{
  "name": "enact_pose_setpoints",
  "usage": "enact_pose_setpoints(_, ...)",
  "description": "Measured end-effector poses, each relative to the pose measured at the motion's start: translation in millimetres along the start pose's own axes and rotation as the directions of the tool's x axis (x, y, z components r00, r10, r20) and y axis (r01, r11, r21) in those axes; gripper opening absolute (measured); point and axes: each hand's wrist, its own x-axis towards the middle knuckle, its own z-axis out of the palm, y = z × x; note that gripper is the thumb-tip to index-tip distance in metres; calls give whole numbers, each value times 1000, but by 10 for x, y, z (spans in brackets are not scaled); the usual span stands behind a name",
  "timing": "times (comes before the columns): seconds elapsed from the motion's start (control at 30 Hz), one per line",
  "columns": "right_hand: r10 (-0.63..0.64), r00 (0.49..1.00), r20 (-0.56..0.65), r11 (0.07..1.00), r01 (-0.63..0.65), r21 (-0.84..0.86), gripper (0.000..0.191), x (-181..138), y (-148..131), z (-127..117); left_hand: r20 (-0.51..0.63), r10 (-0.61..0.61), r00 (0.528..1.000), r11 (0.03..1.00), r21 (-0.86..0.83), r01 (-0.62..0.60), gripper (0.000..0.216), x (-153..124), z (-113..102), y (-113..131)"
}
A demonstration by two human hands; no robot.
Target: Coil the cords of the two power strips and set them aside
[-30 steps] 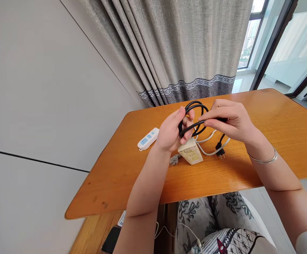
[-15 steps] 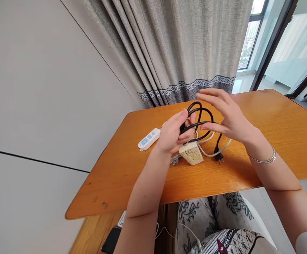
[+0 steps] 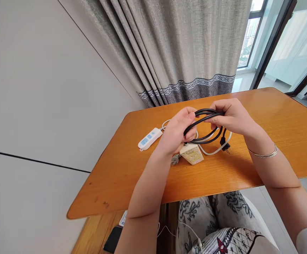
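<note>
A black power cord [image 3: 205, 140] is looped between my two hands above the table. My left hand [image 3: 181, 128] is closed round the left side of the loops. On the right side, my right hand [image 3: 229, 114] pinches the loops between thumb and fingers. The cord's black plug [image 3: 224, 144] dangles below my right hand, its prongs pointing down. Beneath my left hand lies a cream power strip [image 3: 192, 154], partly covered. A grey plug [image 3: 175, 159] is beside it, and a white cable [image 3: 211, 153] curves out to the right.
A white power strip with blue sockets [image 3: 150, 139] lies to the left on the wooden table [image 3: 116, 187]. A grey curtain [image 3: 190, 46] hangs behind the far edge, and a wall [image 3: 37, 106] borders the left. Below the near edge is a dark phone [image 3: 113, 240].
My right hand has moved down from open fingers to closing on the cord. The loops are flatter and gathered between both hands, and the black plug has shifted slightly right and up.
</note>
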Motion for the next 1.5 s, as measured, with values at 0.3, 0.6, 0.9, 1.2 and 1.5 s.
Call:
enact_pose_setpoints(0.3,1,991,133,947,-43,319,39,39,23,-17,-39,21,999,999,46,-19,40,46,-23,-21)
enact_pose_setpoints(0.6,17,997,73,961,-36,275,44,53,98,-116,72,159,985,982,90,-165,44,103,-61,-89)
enact_pose_setpoints(0.9,-104,979,-176,993,91,-79,34,36,21,60,-19,89,996,996,23,-88,35,80,-32,-62)
enact_pose_setpoints(1.2,-55,992,-115,998,56,2,39,24,43,82,113,-107,988,977,-173,126,36,28,-4,7)
enact_pose_setpoints(1.5,49,992,114,847,-101,522,46,106,273,-45,-47,-129,990,896,-433,97,44,65,65,-3)
